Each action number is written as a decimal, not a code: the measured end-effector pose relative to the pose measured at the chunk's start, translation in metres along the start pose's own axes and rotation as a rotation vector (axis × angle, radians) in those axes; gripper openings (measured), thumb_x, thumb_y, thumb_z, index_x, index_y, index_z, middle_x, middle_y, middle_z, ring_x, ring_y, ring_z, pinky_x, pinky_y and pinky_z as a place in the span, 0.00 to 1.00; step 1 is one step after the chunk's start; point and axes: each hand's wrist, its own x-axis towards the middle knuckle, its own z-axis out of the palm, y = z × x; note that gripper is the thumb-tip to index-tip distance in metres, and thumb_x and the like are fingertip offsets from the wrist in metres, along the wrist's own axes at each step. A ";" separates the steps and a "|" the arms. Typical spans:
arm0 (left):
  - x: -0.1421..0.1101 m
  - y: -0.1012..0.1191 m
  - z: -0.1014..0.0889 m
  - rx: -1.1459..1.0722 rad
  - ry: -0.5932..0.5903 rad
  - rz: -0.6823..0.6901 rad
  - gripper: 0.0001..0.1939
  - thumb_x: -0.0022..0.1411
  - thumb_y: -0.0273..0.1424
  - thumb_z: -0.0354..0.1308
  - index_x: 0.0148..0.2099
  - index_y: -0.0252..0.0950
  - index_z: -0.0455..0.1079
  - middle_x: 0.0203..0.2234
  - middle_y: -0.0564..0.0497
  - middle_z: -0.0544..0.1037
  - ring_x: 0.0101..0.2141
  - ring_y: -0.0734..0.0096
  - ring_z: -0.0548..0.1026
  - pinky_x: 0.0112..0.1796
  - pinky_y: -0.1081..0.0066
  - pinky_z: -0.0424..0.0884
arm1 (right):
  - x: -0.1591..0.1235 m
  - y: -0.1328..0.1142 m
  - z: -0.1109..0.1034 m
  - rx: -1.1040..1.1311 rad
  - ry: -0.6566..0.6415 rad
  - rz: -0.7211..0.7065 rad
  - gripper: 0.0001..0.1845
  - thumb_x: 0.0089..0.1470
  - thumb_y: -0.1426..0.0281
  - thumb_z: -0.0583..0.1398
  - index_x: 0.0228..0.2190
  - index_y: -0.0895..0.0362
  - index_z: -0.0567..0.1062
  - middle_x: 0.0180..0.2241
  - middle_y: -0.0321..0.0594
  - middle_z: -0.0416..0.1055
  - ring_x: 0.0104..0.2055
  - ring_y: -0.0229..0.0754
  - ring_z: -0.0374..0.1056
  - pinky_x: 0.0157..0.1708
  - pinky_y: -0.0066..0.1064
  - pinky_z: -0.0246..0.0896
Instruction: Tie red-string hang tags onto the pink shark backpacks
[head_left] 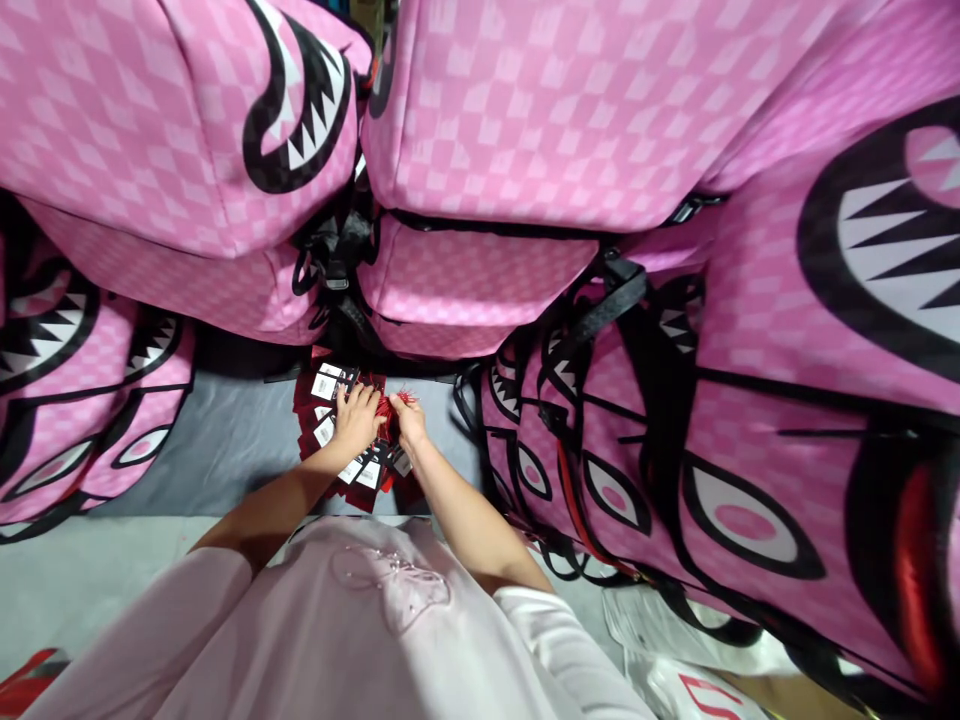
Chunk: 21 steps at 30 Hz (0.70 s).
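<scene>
A fanned-out bunch of dark red hang tags (365, 497), several with white barcode labels, lies on the grey surface in front of me. My left hand (358, 420) rests on these tags with its fingers spread, pressing on the upper middle of the fan. Beside it, my right hand (409, 420) is closed around the gathered red strings (386, 407) at the centre of the bunch. Loose string ends stick up near its fingertips. Part of the tags is hidden beneath both hands.
Pink checkered backpacks (540, 110) with shark-mouth prints stand stacked at the back. More backpacks (757, 500) crowd the right side and others (67, 390) the left. The grey work surface (225, 430) lies between them. Clear plastic bags (682, 680) are at the lower right.
</scene>
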 end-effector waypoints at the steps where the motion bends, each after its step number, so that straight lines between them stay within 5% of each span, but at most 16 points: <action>1: 0.002 0.000 0.003 -0.004 0.014 0.003 0.20 0.63 0.34 0.54 0.56 0.35 0.69 0.53 0.40 0.73 0.57 0.50 0.63 0.62 0.46 0.42 | 0.001 0.001 0.000 0.004 0.001 -0.006 0.17 0.34 0.63 0.69 0.23 0.55 0.66 0.20 0.30 0.70 0.24 0.35 0.65 0.28 0.28 0.63; 7: 0.012 -0.001 0.011 -0.020 0.058 -0.018 0.14 0.66 0.31 0.48 0.37 0.38 0.76 0.33 0.44 0.77 0.42 0.57 0.70 0.58 0.50 0.52 | 0.001 0.017 -0.001 -0.033 0.002 -0.052 0.19 0.35 0.58 0.67 0.23 0.55 0.66 0.20 0.28 0.67 0.24 0.33 0.62 0.28 0.27 0.60; 17: 0.012 0.001 0.016 -0.074 0.089 -0.040 0.12 0.65 0.31 0.50 0.35 0.39 0.75 0.31 0.46 0.77 0.41 0.59 0.70 0.57 0.53 0.52 | -0.001 0.016 -0.007 -0.130 0.013 -0.063 0.23 0.36 0.50 0.66 0.19 0.55 0.65 0.17 0.29 0.64 0.22 0.33 0.57 0.26 0.27 0.56; 21: 0.012 0.001 0.018 -0.091 0.101 -0.070 0.14 0.65 0.31 0.49 0.34 0.39 0.75 0.31 0.47 0.78 0.41 0.59 0.70 0.56 0.53 0.53 | 0.001 0.014 -0.005 -0.171 -0.030 -0.054 0.22 0.30 0.55 0.70 0.18 0.55 0.66 0.16 0.27 0.63 0.22 0.32 0.57 0.26 0.27 0.55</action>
